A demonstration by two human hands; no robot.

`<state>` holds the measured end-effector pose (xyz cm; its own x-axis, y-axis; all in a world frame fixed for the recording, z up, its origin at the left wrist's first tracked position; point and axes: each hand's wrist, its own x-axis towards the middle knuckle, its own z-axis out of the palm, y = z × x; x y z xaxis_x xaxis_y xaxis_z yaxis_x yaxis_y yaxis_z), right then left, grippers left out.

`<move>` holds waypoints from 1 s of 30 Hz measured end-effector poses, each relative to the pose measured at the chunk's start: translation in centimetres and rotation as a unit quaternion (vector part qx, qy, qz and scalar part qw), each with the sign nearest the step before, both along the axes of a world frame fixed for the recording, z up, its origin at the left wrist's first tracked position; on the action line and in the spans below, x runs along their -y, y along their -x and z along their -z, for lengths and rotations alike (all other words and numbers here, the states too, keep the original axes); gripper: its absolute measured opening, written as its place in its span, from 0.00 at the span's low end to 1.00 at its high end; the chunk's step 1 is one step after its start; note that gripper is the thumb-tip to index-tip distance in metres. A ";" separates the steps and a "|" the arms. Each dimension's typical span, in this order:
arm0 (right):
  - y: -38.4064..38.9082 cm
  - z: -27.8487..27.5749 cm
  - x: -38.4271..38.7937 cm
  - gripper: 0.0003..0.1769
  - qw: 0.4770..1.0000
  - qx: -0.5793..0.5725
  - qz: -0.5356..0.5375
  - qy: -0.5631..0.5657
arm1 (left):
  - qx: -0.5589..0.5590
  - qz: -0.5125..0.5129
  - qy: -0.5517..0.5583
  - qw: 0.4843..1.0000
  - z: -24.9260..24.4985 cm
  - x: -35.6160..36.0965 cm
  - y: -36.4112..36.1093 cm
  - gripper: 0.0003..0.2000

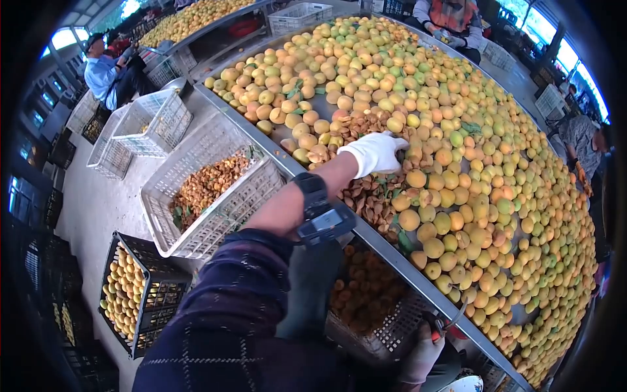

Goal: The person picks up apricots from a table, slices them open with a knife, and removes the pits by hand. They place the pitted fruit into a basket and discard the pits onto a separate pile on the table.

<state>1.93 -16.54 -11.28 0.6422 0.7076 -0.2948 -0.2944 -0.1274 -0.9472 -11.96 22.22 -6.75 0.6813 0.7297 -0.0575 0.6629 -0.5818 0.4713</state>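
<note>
My left hand [377,155], in a white glove, reaches over the metal table's edge, at the border of brown pits [369,196] and yellow-orange fruit [450,189]. Its fingers point right, slightly bent and apart, with nothing visibly held; the undersides are hidden. A wrist device [320,219] is strapped to that forearm. Low in the view, beside the table's outer edge, my gloved right hand [421,359] is closed around a red-handled tool [439,332] with a curved metal end. Under the table edge, a crate [392,326] holds orange-brown pieces in shadow.
The table's metal rim [398,261] runs diagonally. Left stand a white crate [222,228] of brown pieces, a black crate [147,313] of fruit and other white crates [153,124]. A seated person [108,75] is at upper left; others [450,19] are across the table.
</note>
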 end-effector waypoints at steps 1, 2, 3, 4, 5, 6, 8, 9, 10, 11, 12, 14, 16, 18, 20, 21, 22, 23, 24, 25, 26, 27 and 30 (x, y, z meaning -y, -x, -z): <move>0.3 -0.2 -0.2 0.15 1.000 0.021 -0.004 -0.001 | -0.006 0.004 -0.052 0.999 -0.7 0.4 2.0 0.34; 0.6 -0.1 -0.3 0.15 1.000 0.018 -0.003 0.002 | -0.054 -0.009 -0.046 0.997 -3.3 1.9 4.4 0.35; 0.8 0.0 -0.2 0.14 0.999 0.020 -0.016 0.033 | -0.108 -0.027 -0.042 0.993 -4.2 2.4 6.7 0.36; 0.9 0.0 -0.3 0.14 0.997 0.024 -0.027 0.062 | -0.175 -0.063 -0.050 0.981 -3.9 2.7 8.8 0.36; 1.6 -0.4 -0.9 0.13 0.994 0.087 -0.029 0.059 | -0.229 -0.075 -0.027 0.970 -4.4 3.3 10.7 0.39; 1.7 -0.6 -1.0 0.13 0.994 0.089 -0.021 0.061 | -0.222 -0.074 0.024 0.972 -2.7 2.2 12.3 0.40; 1.8 -1.1 -0.6 0.12 0.990 0.069 -0.063 0.103 | -0.181 -0.099 -0.038 0.978 -1.6 2.4 12.6 0.36; 2.0 -1.4 -0.6 0.12 0.991 0.053 -0.064 0.108 | -0.190 -0.101 -0.063 0.975 -0.7 1.9 11.9 0.35; 2.2 -1.6 -0.6 0.12 0.991 0.057 -0.050 0.110 | -0.198 -0.102 -0.088 0.971 0.0 1.4 11.1 0.34; 2.4 -1.7 -0.3 0.12 0.992 0.060 -0.039 0.102 | -0.180 -0.121 -0.110 0.970 1.0 0.5 10.4 0.31; 2.4 -1.5 0.0 0.13 0.994 0.063 -0.029 0.090 | -0.162 -0.140 -0.135 0.968 1.3 -0.7 9.5 0.28; 1.8 -1.4 1.0 0.13 0.994 0.066 -0.017 0.082 | -0.216 -0.156 -0.177 0.947 0.9 -2.3 7.2 0.19; 1.6 -1.7 1.6 0.14 0.999 0.038 0.007 0.038 | -0.094 -0.171 -0.293 0.936 -1.7 -1.1 4.2 0.18; 1.3 -1.4 2.1 0.13 1.000 0.010 0.026 0.002 | -0.021 -0.127 -0.253 0.959 -3.8 0.4 0.1 0.17; 0.9 -1.3 2.2 0.12 0.998 -0.050 0.039 -0.012 | -0.003 -0.038 -0.147 0.988 -3.8 1.7 -4.3 0.18; 0.9 -1.4 2.1 0.12 0.997 -0.055 0.052 0.004 | -0.042 -0.030 -0.153 0.987 -3.3 2.6 -6.5 0.20; 0.9 -1.8 2.2 0.13 0.995 -0.078 0.055 -0.011 | -0.083 -0.024 -0.159 0.984 -2.2 3.5 -8.4 0.22; 0.9 -1.9 2.4 0.13 0.995 -0.078 0.063 -0.008 | -0.083 -0.018 -0.144 0.986 -0.1 4.3 -10.0 0.24; 0.6 -1.9 2.3 0.12 0.994 -0.079 0.070 -0.008 | -0.137 0.002 -0.200 0.970 1.2 6.6 -11.0 0.25; 0.3 -2.0 2.5 0.12 0.994 -0.081 0.076 -0.010 | -0.148 0.014 -0.199 0.969 1.5 7.8 -11.3 0.26; -0.2 -2.1 2.7 0.15 0.995 -0.071 0.069 0.001 | -0.159 0.024 -0.198 0.967 1.7 8.5 -11.7 0.26; -0.7 -2.1 2.8 0.18 0.996 -0.061 0.063 0.009 | -0.143 0.078 -0.170 0.972 1.6 8.3 -11.2 0.25; -2.0 -1.7 3.1 0.20 0.994 -0.083 0.069 -0.009 | -0.102 0.107 -0.014 0.989 -1.9 7.8 -10.5 0.17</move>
<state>3.94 -19.69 -9.59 0.6776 0.6224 -0.3918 -0.4596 -0.0575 -0.8863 -1.49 14.43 -4.88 0.7967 0.5735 -0.1908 0.6027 -0.7303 0.3216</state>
